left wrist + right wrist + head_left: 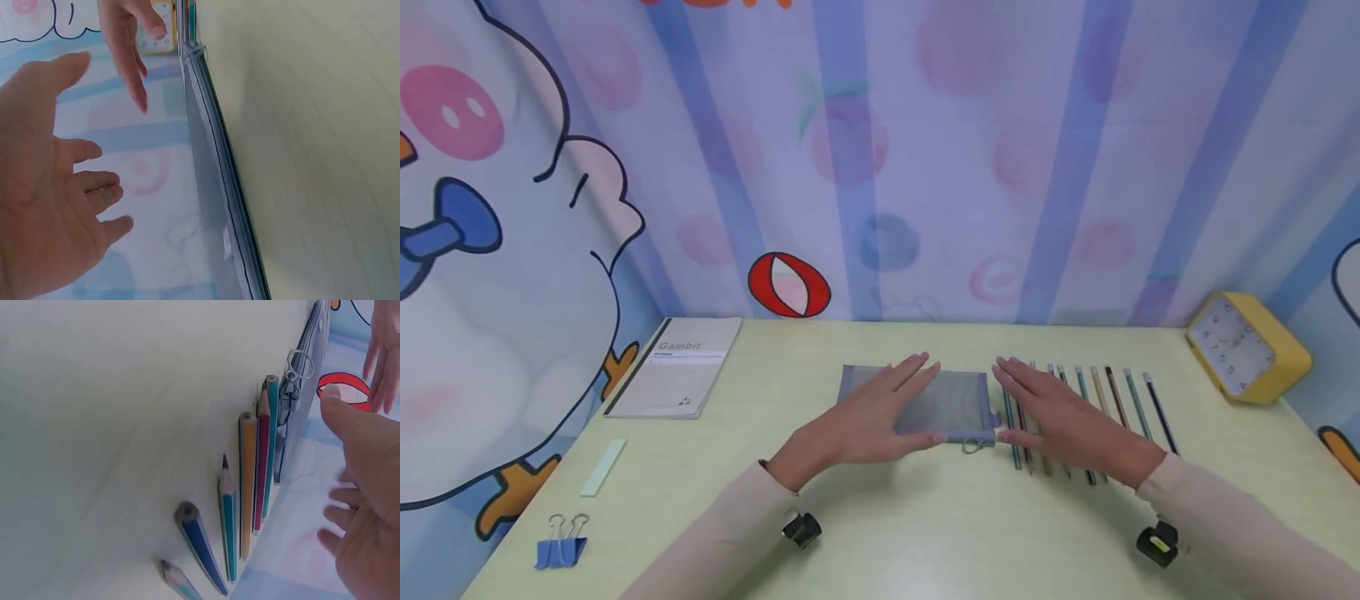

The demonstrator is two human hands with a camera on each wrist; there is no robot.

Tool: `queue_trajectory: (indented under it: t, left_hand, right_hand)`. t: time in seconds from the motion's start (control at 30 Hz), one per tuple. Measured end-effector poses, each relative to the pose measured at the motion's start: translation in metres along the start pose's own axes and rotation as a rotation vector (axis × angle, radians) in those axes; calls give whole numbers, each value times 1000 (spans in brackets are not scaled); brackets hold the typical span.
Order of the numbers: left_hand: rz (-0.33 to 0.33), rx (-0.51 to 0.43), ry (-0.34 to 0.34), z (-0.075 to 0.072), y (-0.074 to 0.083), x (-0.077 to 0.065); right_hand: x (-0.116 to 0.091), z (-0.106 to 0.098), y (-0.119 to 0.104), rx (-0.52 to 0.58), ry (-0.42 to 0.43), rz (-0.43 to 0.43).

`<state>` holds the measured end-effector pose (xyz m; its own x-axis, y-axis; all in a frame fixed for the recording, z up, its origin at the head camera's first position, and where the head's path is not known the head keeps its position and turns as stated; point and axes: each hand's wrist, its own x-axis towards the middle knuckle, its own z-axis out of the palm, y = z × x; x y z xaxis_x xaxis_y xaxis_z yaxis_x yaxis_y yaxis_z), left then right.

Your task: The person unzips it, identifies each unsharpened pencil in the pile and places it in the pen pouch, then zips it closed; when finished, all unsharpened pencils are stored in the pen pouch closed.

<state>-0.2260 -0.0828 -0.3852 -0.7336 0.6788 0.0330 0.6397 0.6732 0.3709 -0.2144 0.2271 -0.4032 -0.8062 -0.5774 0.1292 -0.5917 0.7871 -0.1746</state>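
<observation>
- From my head view, the left hand (868, 417) hovers over the left part of the mesh pouch (951, 408), fingers extended, thumb spread wide, holding nothing.
- I see the right hand (1060, 417) above the row of pencils (1100, 390), its fingers also stretched out and its thumb apart; nothing is in its grasp.
- The pouch lies flat near the middle of the tabletop (962, 533), its metal ring (972, 447) at the near right corner.
- The pencils lie roughly side by side, just right of the pouch.
- The left hand blocks my sight of part of the pouch; the right hand hides the middle of several pencils.
- Beyond the pencils, a yellow clock (1232, 350) stands at the far right.
- At the left lie a notebook (677, 367), a pale green strip (603, 468) and a blue binder clip (561, 552), well apart from both hands.
- A patterned curtain (940, 208) rises behind the far edge.
</observation>
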Motion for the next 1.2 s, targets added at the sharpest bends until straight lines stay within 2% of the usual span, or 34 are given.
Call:
queue_trajectory:
  t: [0.1,0.37,0.57,0.77,1.03,1.2]
  left_hand:
    - [28,-12,-9,1,8,4]
    - [87,39,16,10,21,22]
    - [69,34,39,17,26,34]
    - [95,9,31,22,30,43]
    - [61,-18,-28,32,37,55]
    - [15,-4,-31,36,39,56]
  right_hand:
    - [2,2,-3,-6,7,-40]
    - [6,3,-11,27,13,-109]
    - [9,5,-11,54,-26,-112]
    - [11,9,-9,62,-37,-124]
    - [12,10,-8,82,-50,-166]
    - [14,8,-9,63,-54,-185]
